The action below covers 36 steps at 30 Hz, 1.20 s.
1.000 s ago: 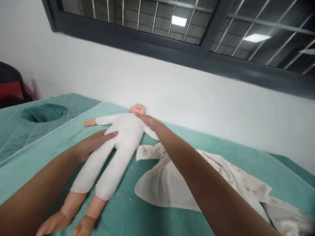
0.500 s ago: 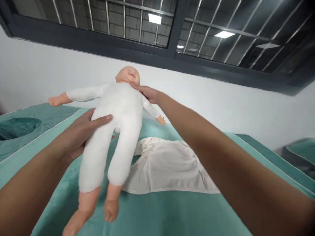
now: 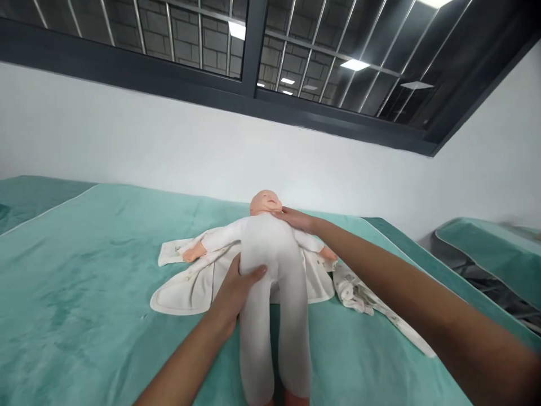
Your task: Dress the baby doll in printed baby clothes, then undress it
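Observation:
A baby doll with a white cloth body lies face up, its head toward the wall and its legs toward me. Beneath it a white baby garment is spread out, with the doll's arms resting over it. My left hand grips the doll's hip on the left side, thumb across the front. Up at the neck and shoulder, my right hand holds the doll from the right, its fingers partly hidden behind the neck. Beside my right forearm lies a second, bunched white garment with a small print.
A green padded cover spreads under everything. Behind it rises a white wall with a dark-framed, barred window. Another green-covered surface stands at the far right.
The doll has come down and right, from above the bed onto the spread garment, with both hands still holding it. My view has turned right, bringing the bunched garment into sight.

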Available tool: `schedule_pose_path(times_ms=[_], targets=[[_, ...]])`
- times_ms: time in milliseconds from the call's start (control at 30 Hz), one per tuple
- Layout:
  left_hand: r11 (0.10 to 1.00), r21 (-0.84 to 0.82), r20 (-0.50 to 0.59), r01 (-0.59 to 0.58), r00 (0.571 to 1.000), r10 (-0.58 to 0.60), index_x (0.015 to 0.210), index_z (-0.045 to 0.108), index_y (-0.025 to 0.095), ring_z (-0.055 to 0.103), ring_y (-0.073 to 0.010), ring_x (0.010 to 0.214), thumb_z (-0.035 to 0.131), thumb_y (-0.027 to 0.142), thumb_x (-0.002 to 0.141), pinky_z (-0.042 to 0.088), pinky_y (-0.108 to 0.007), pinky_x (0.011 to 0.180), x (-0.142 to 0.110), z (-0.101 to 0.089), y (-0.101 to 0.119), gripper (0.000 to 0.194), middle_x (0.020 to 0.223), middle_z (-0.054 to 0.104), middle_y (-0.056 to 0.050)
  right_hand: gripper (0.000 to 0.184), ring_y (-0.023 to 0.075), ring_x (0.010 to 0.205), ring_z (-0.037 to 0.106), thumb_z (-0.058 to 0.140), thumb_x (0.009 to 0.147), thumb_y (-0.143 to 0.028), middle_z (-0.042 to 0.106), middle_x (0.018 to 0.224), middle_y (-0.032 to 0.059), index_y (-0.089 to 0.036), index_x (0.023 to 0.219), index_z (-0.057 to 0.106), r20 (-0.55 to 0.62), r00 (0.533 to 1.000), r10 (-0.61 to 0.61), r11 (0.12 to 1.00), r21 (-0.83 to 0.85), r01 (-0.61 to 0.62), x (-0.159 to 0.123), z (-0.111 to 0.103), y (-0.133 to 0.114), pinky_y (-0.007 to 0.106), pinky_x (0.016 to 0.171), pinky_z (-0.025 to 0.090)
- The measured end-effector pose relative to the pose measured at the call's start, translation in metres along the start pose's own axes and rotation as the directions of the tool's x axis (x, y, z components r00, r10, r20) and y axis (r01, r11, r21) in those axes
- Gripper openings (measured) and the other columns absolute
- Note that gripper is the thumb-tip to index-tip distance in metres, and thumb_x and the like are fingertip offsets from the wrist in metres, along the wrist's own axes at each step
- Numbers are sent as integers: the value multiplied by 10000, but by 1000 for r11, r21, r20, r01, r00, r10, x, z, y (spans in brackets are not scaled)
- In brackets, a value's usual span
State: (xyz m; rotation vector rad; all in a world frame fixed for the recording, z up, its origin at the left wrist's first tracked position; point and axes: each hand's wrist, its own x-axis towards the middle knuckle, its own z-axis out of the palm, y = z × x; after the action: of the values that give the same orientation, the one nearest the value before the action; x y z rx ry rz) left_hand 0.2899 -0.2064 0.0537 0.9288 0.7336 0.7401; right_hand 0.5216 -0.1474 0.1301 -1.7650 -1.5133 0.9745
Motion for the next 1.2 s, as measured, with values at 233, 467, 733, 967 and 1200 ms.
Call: schedule_pose_path(times_ms=[233, 467, 733, 967, 1200], targets=[[969, 244, -61, 22, 998, -7, 1260, 568, 265, 677, -242, 933, 611, 542, 810, 549, -351, 796, 16, -15, -8, 531, 1139, 694, -76, 938, 328, 1213, 548, 516, 777, -740, 519, 1403, 156, -197, 1502, 275, 15, 999, 46, 958, -285, -40, 14, -10, 42, 453, 1008, 439], [164, 943, 220, -291, 910, 352, 929, 687, 176, 661, -289, 909, 385, 233, 899, 482, -390, 812, 63, -46, 7, 309, 983, 717, -139, 449, 287, 1076, 567, 486, 895, -526, 620, 1167, 131, -222, 1216, 568, -19, 924, -381, 534, -820, 204, 22, 23, -17, 368, 829, 439], [-147, 963, 261, -227, 920, 293, 1069, 655, 78, 667, -313, 869, 409, 52, 782, 494, -425, 755, 78, -54, -5, 379, 986, 686, -228, 304, 232, 832, 612, 596, 800, -522, 679, 956, 41, -239, 905, 629, 395, 887, -238, 549, -699, 458, 63, 136, -38, 300, 614, 398], [-303, 947, 266, -111, 799, 539, 1115, 620, 199, 518, -324, 1079, 476, 142, 832, 432, -459, 827, 78, -77, 5, 323, 1178, 599, -132, 361, 199, 893, 595, 432, 911, -531, 661, 1027, 27, -224, 1029, 579, 162, 924, -347, 723, -581, 373, 48, 93, -38, 292, 697, 416], [108, 989, -142, 97, 801, 582, 990, 655, 178, 603, -277, 907, 401, 221, 890, 418, -366, 734, 86, -111, 22, 276, 976, 668, -120, 377, 226, 1016, 591, 604, 801, -590, 656, 1107, 11, -286, 1014, 670, 311, 895, -320, 818, -385, 427, 41, 91, -32, 316, 829, 430]])
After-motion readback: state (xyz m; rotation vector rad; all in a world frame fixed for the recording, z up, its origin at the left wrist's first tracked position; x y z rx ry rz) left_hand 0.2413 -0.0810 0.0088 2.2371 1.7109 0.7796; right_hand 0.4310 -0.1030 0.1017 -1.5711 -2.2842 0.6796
